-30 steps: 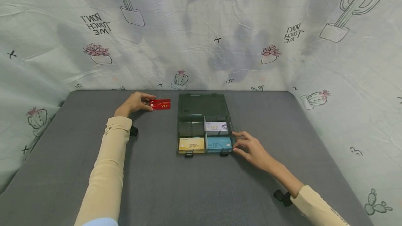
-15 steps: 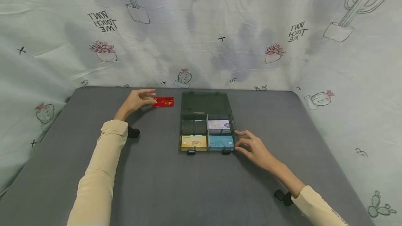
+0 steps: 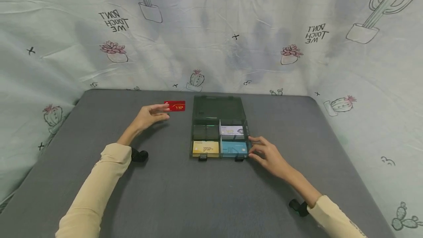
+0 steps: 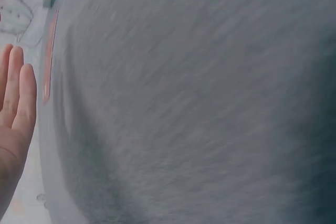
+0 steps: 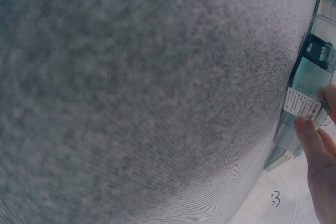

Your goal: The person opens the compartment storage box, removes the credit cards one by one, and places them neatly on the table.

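A red card (image 3: 175, 106) marked VIP lies on the grey table left of the box. My left hand (image 3: 149, 117) is just in front of its left end, fingers stretched out and overlapping the card in the head view. In the left wrist view, those fingers (image 4: 26, 98) are straight and apart from the card (image 4: 50, 59). The dark translucent box (image 3: 218, 109) stands with its lid folded back. Thumb and fingertips of my right hand (image 3: 271, 159) hold its right side wall; the right wrist view shows fingertips by a white label (image 5: 302, 103).
Inside the box, yellow cards (image 3: 205, 149) and blue cards (image 3: 234, 149) fill the front compartments. White cards (image 3: 232, 131) sit at the back right; the back left compartment (image 3: 205, 132) holds none. A patterned curtain (image 3: 211, 39) hangs behind the table (image 3: 198, 197).
My left hand has let go of the red card and drawn back towards the front. The card stays left of the box. My right hand keeps its place at the box's side.
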